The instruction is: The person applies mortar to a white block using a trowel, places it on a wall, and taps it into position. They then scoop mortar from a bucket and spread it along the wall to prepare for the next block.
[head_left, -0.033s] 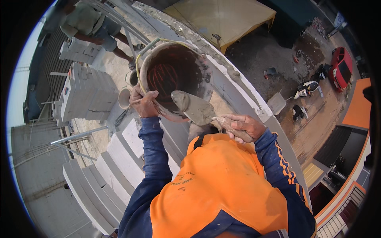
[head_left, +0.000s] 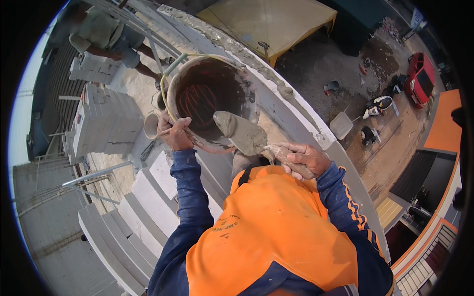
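My left hand (head_left: 174, 132) is closed on the near left rim of a mortar-smeared bucket (head_left: 242, 93). The bucket tips its mouth toward me and shows a dark inside with reddish streaks. A yellow cord and a pale bar (head_left: 176, 64) run along its far left rim. In my right hand (head_left: 303, 159) is the caked handle of a trowel (head_left: 254, 140), fingers wrapped round it. Grey wet mortar (head_left: 229, 124) covers the blade, which points up and left at the bucket's near edge.
Beyond the bucket runs a white block wall with mortar (head_left: 285, 91) along its top; the ground lies far below. Pale blocks (head_left: 106, 121) are stacked at left, more (head_left: 143, 217) beside my left arm. Another person (head_left: 101, 29) stands at upper left near metal poles.
The bucket and my left hand sit slightly further left in view, and the surroundings have shifted a little. Both grips and the loaded trowel look the same.
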